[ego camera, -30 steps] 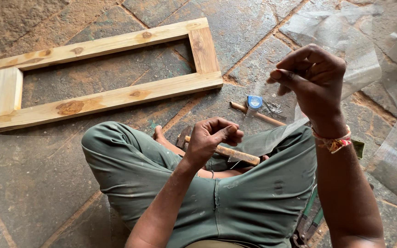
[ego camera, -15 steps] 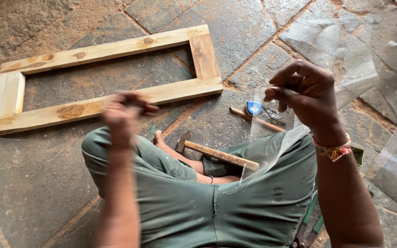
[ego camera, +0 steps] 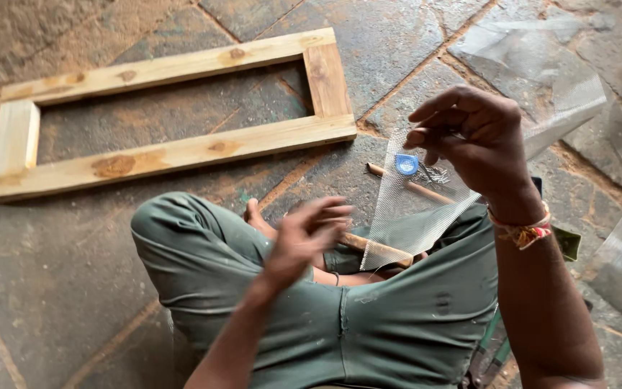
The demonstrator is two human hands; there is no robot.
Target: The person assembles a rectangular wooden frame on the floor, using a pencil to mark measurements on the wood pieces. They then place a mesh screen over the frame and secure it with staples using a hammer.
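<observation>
The left hand [ego camera: 304,234] has come back empty and open over the lap, while the right hand [ego camera: 469,137] still pinches the mesh sheet [ego camera: 412,216].

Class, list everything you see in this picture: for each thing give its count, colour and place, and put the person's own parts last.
rectangular wooden frame: one, pale wood, flat on the floor, upper left.
translucent white mesh sheet: one, hanging from the right hand over the lap.
round blue cap: one, on the floor behind the mesh.
wooden stick: one, brown, on the floor by the cap.
wooden handle: one, light brown, across the lap.
clear plastic sheets: several, right side of the floor.
stone floor: brown-grey slabs.
green trousers: crossed legs.
left hand: blurred, empty, over the knee.
right hand: pinching the mesh, banded wrist.
</observation>
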